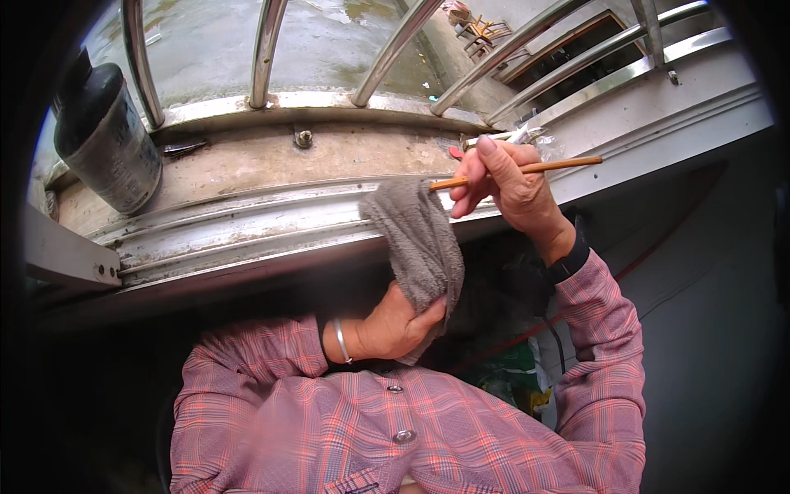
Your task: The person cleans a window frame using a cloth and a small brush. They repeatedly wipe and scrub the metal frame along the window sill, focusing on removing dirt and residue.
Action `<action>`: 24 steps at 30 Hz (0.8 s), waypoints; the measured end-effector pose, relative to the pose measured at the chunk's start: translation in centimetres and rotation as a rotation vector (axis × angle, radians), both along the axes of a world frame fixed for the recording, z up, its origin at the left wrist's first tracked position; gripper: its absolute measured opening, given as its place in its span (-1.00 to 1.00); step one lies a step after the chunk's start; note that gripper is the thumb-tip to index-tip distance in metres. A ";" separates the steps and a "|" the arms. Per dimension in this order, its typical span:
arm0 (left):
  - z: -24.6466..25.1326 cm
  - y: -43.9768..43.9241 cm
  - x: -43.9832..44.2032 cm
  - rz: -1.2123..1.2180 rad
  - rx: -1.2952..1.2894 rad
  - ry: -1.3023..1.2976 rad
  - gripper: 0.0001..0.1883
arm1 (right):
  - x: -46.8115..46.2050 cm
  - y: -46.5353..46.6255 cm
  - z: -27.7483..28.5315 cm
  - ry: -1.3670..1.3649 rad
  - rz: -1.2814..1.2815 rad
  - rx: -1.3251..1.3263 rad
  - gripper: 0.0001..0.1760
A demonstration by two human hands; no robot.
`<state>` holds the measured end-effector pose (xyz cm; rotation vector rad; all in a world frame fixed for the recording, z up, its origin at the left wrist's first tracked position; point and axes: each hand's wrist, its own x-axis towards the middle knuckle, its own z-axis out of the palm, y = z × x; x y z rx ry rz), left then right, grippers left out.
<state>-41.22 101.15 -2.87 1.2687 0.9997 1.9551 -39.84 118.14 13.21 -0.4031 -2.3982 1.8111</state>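
Observation:
My left hand (398, 324) is closed around the lower part of a grey terry cloth (419, 247). The cloth's upper end lies over the white metal window track (278, 225). In my right hand (503, 179) is a thin wooden stick (561, 165), pinched between thumb and fingers. The stick's left tip meets the top edge of the cloth; whether it presses into the fabric I cannot tell. Dirt shows along the grooves of the track to the left of the cloth.
A dark bottle (108, 139) with a worn label stands on the grimy sill (241, 157) at left. Steel bars (268, 55) rise along the sill's outer edge. A bolt (303, 139) sticks up mid-sill. Plastic wrapping (549, 145) and a small red item (456, 153) lie by my right hand.

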 end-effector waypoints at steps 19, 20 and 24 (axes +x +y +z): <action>4.6 -11.0 0.8 0.648 -0.208 -0.038 -0.63 | 8.4 -1.9 -8.7 0.433 -0.014 -0.579 -0.44; 5.0 -10.5 1.0 0.664 -0.157 -0.186 -0.63 | 9.0 -1.6 -9.3 0.434 0.012 -0.580 -0.44; 5.9 -7.6 2.5 0.539 -0.085 -0.284 -0.55 | 11.2 -1.0 -10.7 0.470 0.015 -0.834 -0.48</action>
